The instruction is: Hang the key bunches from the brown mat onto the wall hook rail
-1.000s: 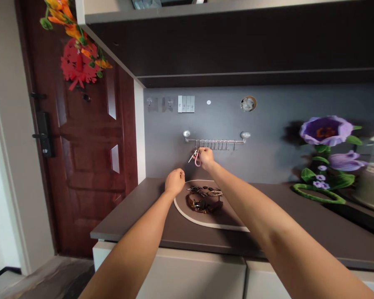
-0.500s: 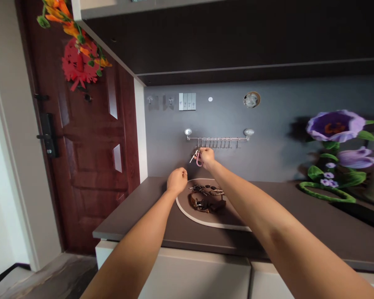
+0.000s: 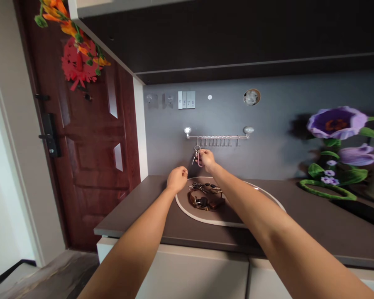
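Note:
My right hand [image 3: 207, 160] pinches a bunch of keys [image 3: 194, 158] with a pink strap [image 3: 199, 159]. The key ring [image 3: 197, 148] sits at the left end of a metal hook rail [image 3: 218, 137] on the grey wall; whether it hangs on a hook I cannot tell. My left hand [image 3: 177, 178] is closed in the air, lower and to the left, above the counter edge of a mat. What its curled fingers hold, if anything, is hidden. More keys with brown straps [image 3: 205, 201] lie below on the oval mat [image 3: 202, 219].
A dark counter [image 3: 133, 203] runs under the rail, with a dark shelf [image 3: 236, 37] overhead. Purple artificial flowers [image 3: 339, 124] stand at the right. Wall switches [image 3: 187, 99] and two small hooks are above left. A red-brown door [image 3: 96, 158] is at the left.
The key ring now shows upright just under the rail, above my right fingers, with the keys hanging down. My right hand has dropped slightly from the rail. The left hand stays closed.

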`<state>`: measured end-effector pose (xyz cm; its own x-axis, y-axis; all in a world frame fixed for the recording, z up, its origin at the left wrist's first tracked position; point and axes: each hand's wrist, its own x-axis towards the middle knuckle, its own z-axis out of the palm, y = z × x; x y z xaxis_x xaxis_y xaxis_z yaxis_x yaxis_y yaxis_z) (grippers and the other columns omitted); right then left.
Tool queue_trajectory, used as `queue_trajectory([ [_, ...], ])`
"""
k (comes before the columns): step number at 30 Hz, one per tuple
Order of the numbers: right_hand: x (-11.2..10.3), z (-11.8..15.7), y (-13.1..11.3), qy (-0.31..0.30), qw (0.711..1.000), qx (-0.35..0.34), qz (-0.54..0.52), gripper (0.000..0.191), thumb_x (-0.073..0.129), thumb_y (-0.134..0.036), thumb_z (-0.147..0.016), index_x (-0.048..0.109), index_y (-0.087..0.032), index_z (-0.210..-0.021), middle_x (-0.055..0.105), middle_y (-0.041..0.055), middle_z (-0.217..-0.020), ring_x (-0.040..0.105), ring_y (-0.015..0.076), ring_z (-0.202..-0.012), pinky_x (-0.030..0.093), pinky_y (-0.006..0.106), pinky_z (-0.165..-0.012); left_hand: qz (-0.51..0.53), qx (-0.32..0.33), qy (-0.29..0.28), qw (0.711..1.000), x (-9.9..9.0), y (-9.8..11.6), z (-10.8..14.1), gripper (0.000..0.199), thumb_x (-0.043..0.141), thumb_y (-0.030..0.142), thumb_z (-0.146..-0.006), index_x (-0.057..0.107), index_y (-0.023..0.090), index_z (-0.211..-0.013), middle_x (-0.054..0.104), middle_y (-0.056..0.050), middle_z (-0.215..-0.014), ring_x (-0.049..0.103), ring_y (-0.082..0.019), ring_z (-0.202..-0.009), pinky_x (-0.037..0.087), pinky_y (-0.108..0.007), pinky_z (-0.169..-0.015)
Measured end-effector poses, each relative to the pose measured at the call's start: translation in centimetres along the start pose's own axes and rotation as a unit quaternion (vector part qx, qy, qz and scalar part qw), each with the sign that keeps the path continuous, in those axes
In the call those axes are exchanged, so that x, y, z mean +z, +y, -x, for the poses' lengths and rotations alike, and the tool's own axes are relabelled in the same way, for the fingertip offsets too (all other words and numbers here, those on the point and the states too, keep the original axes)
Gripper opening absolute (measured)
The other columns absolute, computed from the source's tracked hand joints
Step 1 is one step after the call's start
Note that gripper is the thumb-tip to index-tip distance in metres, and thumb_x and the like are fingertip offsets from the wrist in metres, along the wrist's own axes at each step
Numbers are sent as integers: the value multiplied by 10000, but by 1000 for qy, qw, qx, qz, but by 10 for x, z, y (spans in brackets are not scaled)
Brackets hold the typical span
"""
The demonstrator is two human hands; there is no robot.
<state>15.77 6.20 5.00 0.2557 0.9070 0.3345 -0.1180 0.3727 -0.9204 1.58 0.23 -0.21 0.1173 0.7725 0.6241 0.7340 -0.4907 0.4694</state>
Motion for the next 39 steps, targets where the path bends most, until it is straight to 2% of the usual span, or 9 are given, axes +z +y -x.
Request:
queue_trajectory([
  [4,-6,4,4,-31,999,-6,-10,129,417,-117,-778,508,-154,-861,551,-12,-652,477,53,-486,443,180,-468,23,-5,-7,1000,1,0,0,178,435,201,-773,609,166,-790,645,-37,-759,564,-108,-686,404,-213,-668],
  [10,-15,19,9,-48,997,-53,16,341,466,-38,-673,539,-165,-980,601,19,-936,515,49,-584,417,144,-491,125,-27,-11,992,6,-4,-3,148,444,198,-761,577,158,-811,620,-16,-715,564,-87,-583,430,-201,-593],
  [13,-23,29,10,-21,998,-51,43,399,491,-35,-645,546,-175,-1015,566,45,-1091,559,85,-779,453,170,-602,171,-33,-24,984,7,-5,-4,158,443,191,-760,562,147,-854,607,-14,-716,551,-70,-535,432,-188,-559],
  [15,-28,35,10,4,998,-39,49,436,526,-50,-636,529,-180,-1052,502,62,-1204,533,113,-947,459,198,-700,186,-33,-29,982,7,-4,-4,170,449,191,-756,558,142,-877,604,-13,-719,548,-68,-543,433,-185,-559],
  [17,-32,43,9,5,998,-27,52,450,549,-66,-635,518,-184,-1068,456,67,-1261,509,126,-1016,451,223,-760,189,-29,-34,981,6,-3,-3,185,464,204,-751,562,138,-893,605,-16,-725,548,-74,-569,435,-189,-564],
  [22,-40,67,4,-49,997,-10,57,349,521,-101,-692,541,-185,-1031,548,62,-1152,545,124,-946,437,256,-784,180,1,-67,981,2,4,3,211,505,229,-739,591,125,-902,629,-44,-796,555,-100,-672,450,-222,-652],
  [28,-54,85,6,-92,987,-37,128,222,541,-139,-711,582,-153,-929,626,53,-957,563,106,-833,428,260,-780,114,90,-130,981,1,6,6,211,530,253,-734,630,136,-878,649,-47,-851,564,-124,-744,430,-239,-730],
  [34,-66,91,13,-122,953,-86,263,165,577,-126,-692,621,-169,-845,646,23,-782,578,121,-744,424,305,-808,35,153,-159,975,3,3,5,193,524,255,-744,658,167,-852,649,-40,-868,560,-143,-806,403,-242,-776],
  [39,-65,89,17,-129,929,-135,320,187,586,-53,-654,639,-187,-773,655,22,-750,589,150,-772,397,317,-861,-17,162,-191,968,8,1,3,197,539,266,-741,663,199,-879,645,-39,-897,552,-157,-853,387,-249,-805],
])
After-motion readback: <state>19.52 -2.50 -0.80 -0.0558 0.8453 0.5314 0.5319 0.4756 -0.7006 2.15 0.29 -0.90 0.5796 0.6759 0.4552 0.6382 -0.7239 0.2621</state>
